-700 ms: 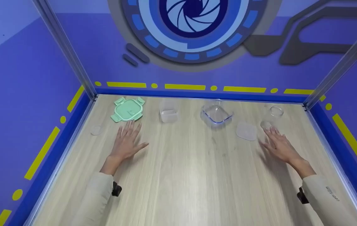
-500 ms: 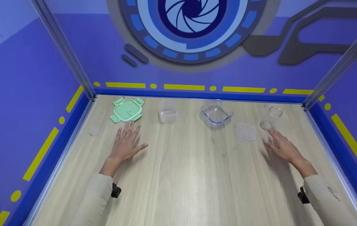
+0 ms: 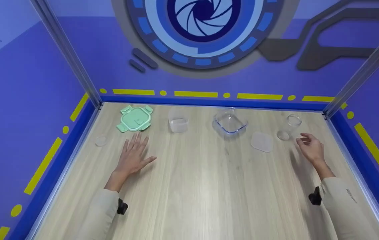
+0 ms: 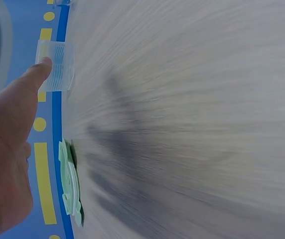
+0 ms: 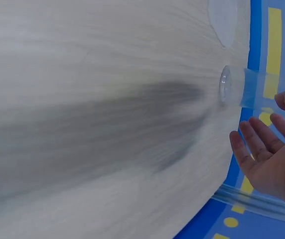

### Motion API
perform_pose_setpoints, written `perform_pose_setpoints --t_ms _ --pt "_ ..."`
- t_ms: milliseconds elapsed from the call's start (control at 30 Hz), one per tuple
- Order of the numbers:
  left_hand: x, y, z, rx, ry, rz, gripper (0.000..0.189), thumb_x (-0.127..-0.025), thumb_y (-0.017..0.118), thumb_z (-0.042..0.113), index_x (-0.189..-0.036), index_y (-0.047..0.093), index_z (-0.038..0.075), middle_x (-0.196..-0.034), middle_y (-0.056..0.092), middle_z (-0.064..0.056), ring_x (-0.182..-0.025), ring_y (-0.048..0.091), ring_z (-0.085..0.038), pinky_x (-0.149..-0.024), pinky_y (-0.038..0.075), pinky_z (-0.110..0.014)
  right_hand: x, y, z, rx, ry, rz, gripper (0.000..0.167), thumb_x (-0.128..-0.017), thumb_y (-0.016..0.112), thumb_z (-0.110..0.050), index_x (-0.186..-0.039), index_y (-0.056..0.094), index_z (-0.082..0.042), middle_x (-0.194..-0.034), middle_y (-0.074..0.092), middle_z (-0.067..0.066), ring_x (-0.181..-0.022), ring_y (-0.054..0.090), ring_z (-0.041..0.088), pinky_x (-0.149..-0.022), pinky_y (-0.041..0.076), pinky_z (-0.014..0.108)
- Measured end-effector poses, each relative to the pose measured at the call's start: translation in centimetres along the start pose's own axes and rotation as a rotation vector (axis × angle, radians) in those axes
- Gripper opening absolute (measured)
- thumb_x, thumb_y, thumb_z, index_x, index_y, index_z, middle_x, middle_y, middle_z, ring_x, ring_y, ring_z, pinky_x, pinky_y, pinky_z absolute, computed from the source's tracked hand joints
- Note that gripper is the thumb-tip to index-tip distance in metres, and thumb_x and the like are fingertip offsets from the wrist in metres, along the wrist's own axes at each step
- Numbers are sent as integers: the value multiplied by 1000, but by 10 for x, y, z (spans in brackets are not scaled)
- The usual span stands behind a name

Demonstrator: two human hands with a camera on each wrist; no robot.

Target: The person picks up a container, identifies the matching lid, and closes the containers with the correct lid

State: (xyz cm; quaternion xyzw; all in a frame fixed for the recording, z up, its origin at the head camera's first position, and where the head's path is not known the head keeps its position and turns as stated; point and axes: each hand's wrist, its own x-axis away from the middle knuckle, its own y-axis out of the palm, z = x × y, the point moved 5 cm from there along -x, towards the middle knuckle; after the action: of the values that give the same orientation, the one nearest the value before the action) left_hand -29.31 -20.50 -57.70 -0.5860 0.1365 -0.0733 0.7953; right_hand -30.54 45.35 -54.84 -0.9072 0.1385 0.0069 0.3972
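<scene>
My left hand (image 3: 131,157) hovers over the table with fingers spread, its fingertips just in front of a light green square snap lid (image 3: 135,118). In the left wrist view my thumb overlaps a translucent plastic container (image 4: 58,67) standing farther back. At the right, my right hand (image 3: 312,149) is raised with loosely bent fingers and holds nothing. It is beside a clear cylindrical glass jar (image 3: 289,127), which stands upright just ahead and to the left of the fingers. Left of the jar lies a flat frosted square lid (image 3: 262,142).
A clear square glass dish (image 3: 230,122) stands at the back, right of the plastic container. A small round clear lid (image 3: 101,140) lies at the left. Blue panels (image 3: 203,85) and metal posts (image 3: 359,71) enclose the table (image 3: 196,186).
My right hand has lifted away from the jar's base and shifted right, its fingers going from extended to loosely bent. The left hand stays nearly where it was.
</scene>
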Motion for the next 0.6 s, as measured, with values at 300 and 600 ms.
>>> perform_pose_setpoints --t_ms 300,600 --pt "6 2 -3 -2 -21 -4 89 -93 63 57 -160 32 8 -168 22 -24 -158 15 -43 -126 10 -64 -25 20 3 -316 324 -25 86 -99 63 -31 -163 13 -4 -167 25 23 -154 30 38 -122 36 45" --pt "11 2 -8 -20 -36 6 89 -93 63 58 -160 33 9 -167 24 -24 -157 17 -43 -126 12 -64 -35 42 3 -425 325 30 91 -97 68 -23 -164 10 -9 -171 21 16 -158 24 32 -128 26 42"
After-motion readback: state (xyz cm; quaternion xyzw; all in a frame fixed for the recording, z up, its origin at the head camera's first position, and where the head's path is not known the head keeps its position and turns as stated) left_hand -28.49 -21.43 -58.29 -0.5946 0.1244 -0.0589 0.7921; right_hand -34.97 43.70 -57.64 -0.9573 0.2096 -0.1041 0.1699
